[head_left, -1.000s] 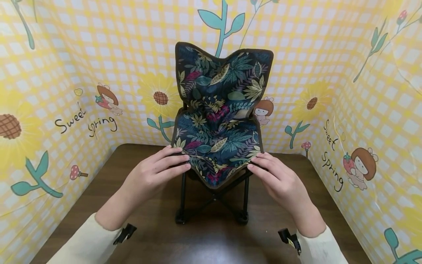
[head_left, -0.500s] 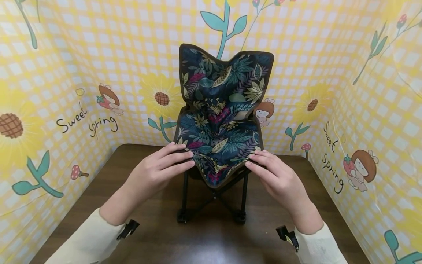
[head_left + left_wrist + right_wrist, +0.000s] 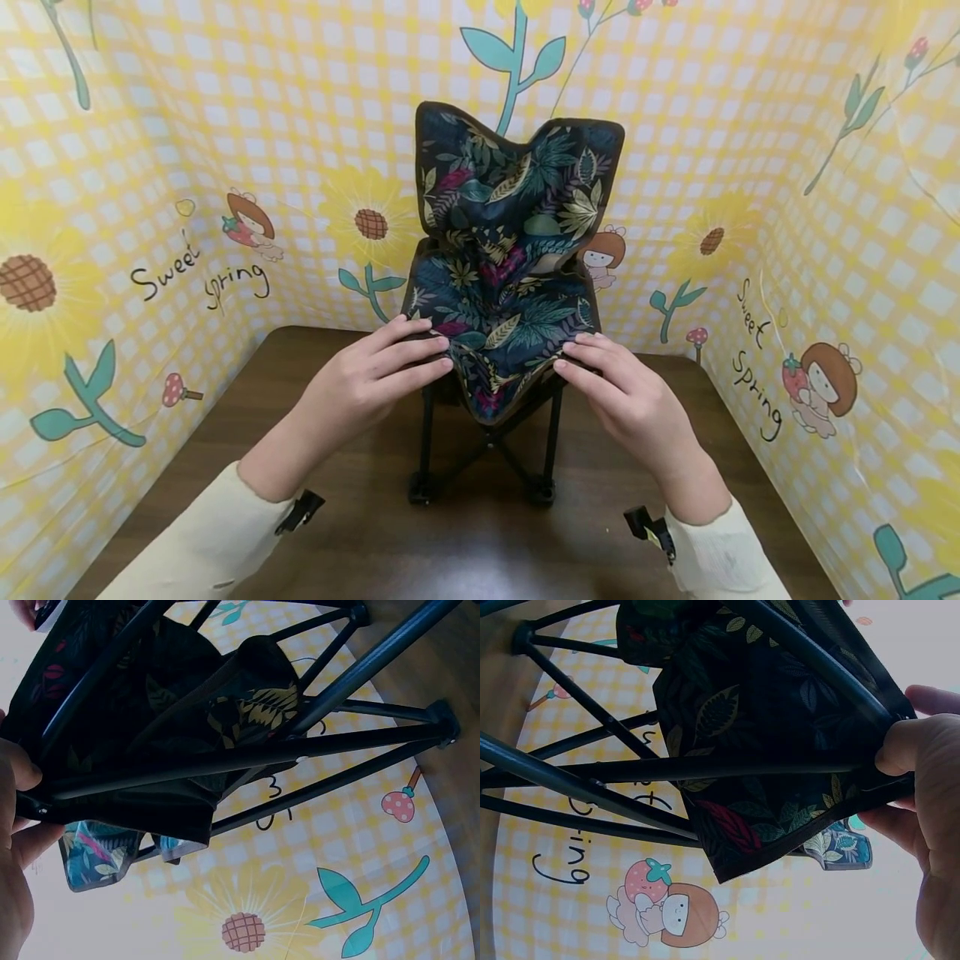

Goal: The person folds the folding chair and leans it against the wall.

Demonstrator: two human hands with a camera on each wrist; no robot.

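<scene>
A small folding chair (image 3: 517, 317) with dark leaf-print fabric stands upright on crossed black legs. My left hand (image 3: 367, 371) grips the seat's front left corner, fingers over the top. In the left wrist view its thumb (image 3: 24, 766) presses from below beside the frame joint. At the front right corner my right hand (image 3: 633, 392) holds on in the same way. The right wrist view shows that thumb (image 3: 900, 746) under the corner, against the black leg tube (image 3: 780, 766). The seat's front edge sags to a point between the hands.
The chair's feet rest on a dark brown wooden table (image 3: 480, 542). A yellow checked cloth (image 3: 300, 125) with sunflowers and cartoon figures hangs close behind and on both sides. Black clips (image 3: 300, 512) sit at both sleeve cuffs.
Both hands have moved inward, the left more than the right. The front legs stand closer together, the seat is narrower, and the backrest's left side has shifted right.
</scene>
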